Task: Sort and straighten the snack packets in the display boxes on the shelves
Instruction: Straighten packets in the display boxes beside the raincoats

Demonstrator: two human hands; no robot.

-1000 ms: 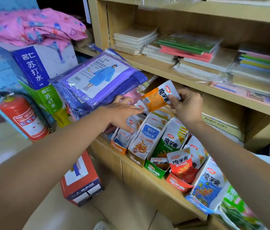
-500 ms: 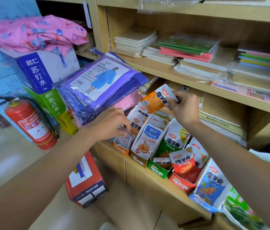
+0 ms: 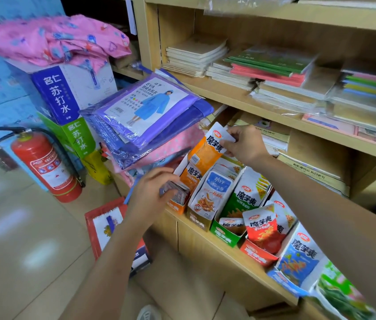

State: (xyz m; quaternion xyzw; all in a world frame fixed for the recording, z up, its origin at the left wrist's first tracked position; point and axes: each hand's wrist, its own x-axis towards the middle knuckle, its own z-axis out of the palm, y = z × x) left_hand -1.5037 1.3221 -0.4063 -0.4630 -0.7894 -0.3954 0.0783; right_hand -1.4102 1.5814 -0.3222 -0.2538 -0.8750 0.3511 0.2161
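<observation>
A row of snack display boxes stands along the lower shelf point(image 3: 205, 236). My right hand point(image 3: 243, 144) pinches the white top of an orange snack packet point(image 3: 207, 151), holding it upright over the back of the leftmost orange display box point(image 3: 177, 205). My left hand point(image 3: 151, 194) grips the small packets point(image 3: 174, 191) standing at the front of that box. To the right stand a gold box with blue-white packets point(image 3: 214, 191), a green box point(image 3: 226, 234), a red box with a red packet point(image 3: 262, 229) and a blue box point(image 3: 298, 257).
Packaged purple raincoats point(image 3: 145, 114) overhang the shelf just left of the orange box. Notebook stacks point(image 3: 263, 72) fill the shelf above. A red fire extinguisher point(image 3: 46, 165), stacked drink cartons point(image 3: 67, 95) and a red carton point(image 3: 111, 227) stand on the floor at left.
My right hand has lowered the orange packet and turned it upright over the orange box. My left hand has moved down to the box's front packets.
</observation>
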